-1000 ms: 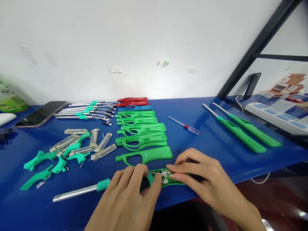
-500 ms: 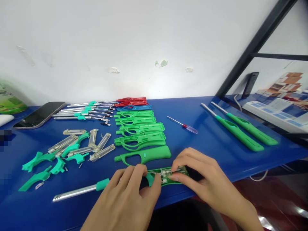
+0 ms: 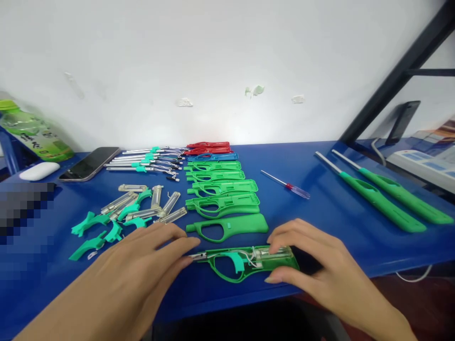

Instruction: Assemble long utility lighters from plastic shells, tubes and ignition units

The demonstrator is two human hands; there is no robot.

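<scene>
An open green lighter housing (image 3: 227,277) lies near the table's front edge. Inside it are a clear fuel tank (image 3: 275,253), a teal trigger (image 3: 237,261) and thin white wires. My left hand (image 3: 152,265) pinches the metal tube (image 3: 198,256) at the housing's left end; most of that tube is hidden behind the fingers. My right hand (image 3: 309,260) holds the handle end, with fingertips on the tank and the thumb along the near edge. Just beyond lies a closed-side-up green housing half (image 3: 245,223).
Farther back are green housings (image 3: 227,201), red ones (image 3: 209,150) and a blue one. To the left lie loose tanks (image 3: 170,203), teal triggers (image 3: 92,244) and metal tubes (image 3: 138,166). A screwdriver (image 3: 296,190) and two assembled lighters (image 3: 384,201) lie right. A phone (image 3: 90,163) and bottle (image 3: 35,135) stand back left.
My left hand has shifted left from the trigger area onto the tube, uncovering the trigger and wires. My right hand stays at the tank end. The view has turned slightly left.
</scene>
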